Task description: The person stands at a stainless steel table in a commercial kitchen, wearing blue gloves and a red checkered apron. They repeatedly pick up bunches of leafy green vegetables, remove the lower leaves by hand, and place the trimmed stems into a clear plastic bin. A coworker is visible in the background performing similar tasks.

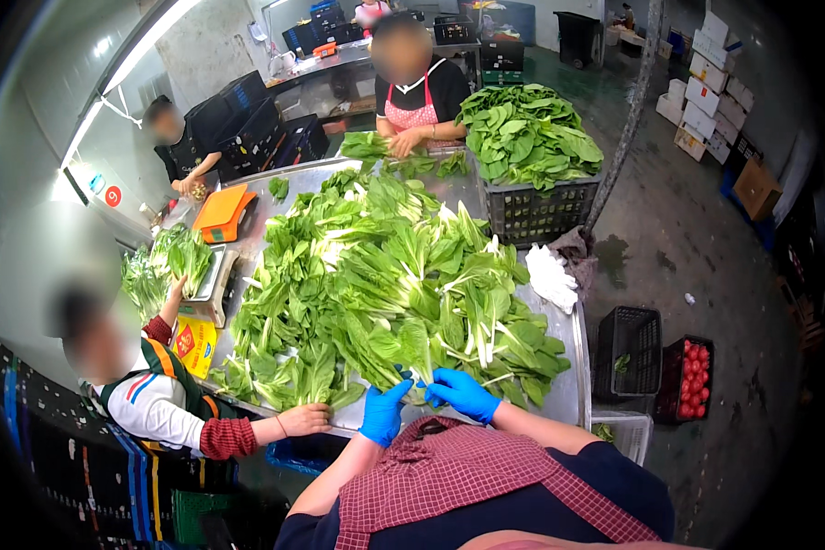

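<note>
A large heap of leafy greens with pale stems (pixel 357 247) covers the metal table in front of me. At the table's near edge, my left hand (pixel 385 412) in a blue glove has its fingers closed at the stem end of a leafy green (pixel 414 348). My right hand (pixel 464 392), also gloved in blue, closes on the same stem end from the other side. The leaves point away from me, over the heap. The gloves partly hide the stem, and the fingertips are small in view.
At my left, a co-worker's hand (pixel 304 420) rests by the heap; their other hand holds greens on a scale (pixel 213 291). Another person leans at the far edge. A black crate (pixel 532 213) of greens stands far right. Crates, one with tomatoes (pixel 695 380), stand on the floor.
</note>
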`<state>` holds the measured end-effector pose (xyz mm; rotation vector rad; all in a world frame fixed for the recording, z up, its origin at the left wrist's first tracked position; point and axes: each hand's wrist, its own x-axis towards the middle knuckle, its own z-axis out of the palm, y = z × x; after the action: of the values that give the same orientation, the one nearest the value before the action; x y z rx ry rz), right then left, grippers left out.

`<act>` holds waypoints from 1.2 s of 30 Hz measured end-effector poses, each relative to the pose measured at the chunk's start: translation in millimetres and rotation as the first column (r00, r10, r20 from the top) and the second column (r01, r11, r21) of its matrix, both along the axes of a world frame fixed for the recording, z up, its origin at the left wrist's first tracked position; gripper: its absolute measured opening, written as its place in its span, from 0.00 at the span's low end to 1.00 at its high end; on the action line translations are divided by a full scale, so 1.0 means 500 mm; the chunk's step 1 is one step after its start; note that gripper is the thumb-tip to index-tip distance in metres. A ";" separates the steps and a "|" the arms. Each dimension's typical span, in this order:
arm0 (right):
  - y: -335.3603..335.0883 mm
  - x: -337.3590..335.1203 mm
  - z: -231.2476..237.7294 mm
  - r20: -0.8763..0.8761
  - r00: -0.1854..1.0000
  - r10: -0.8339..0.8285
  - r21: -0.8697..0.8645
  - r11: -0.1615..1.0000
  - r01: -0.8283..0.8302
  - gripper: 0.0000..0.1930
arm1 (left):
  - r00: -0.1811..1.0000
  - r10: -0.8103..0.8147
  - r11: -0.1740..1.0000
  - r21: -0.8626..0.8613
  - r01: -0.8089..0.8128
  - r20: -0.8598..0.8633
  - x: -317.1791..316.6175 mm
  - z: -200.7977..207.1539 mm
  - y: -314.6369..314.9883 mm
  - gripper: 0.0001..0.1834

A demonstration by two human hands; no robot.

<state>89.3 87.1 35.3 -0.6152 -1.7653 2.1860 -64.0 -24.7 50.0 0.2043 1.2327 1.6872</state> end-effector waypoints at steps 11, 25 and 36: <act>-0.033 -0.021 0.045 0.104 0.994 0.029 0.054 0.998 -0.035 0.21 | 0.988 0.153 0.974 0.172 -0.148 -0.014 -0.113 0.044 0.055 0.11; -0.052 -0.102 0.054 0.210 0.977 0.021 0.070 0.997 -0.037 0.17 | 0.951 0.137 0.972 0.146 -0.183 0.276 -0.170 -0.046 -0.017 0.16; -0.040 -0.195 0.059 0.211 0.975 -0.063 0.017 0.998 0.060 0.13 | 0.965 -0.084 0.982 0.143 0.123 -0.248 -0.183 -0.058 -0.034 0.14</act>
<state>-8.2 67.0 64.9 -0.9184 -1.8305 2.1360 -155.5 -41.8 20.8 0.5757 1.2415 1.7046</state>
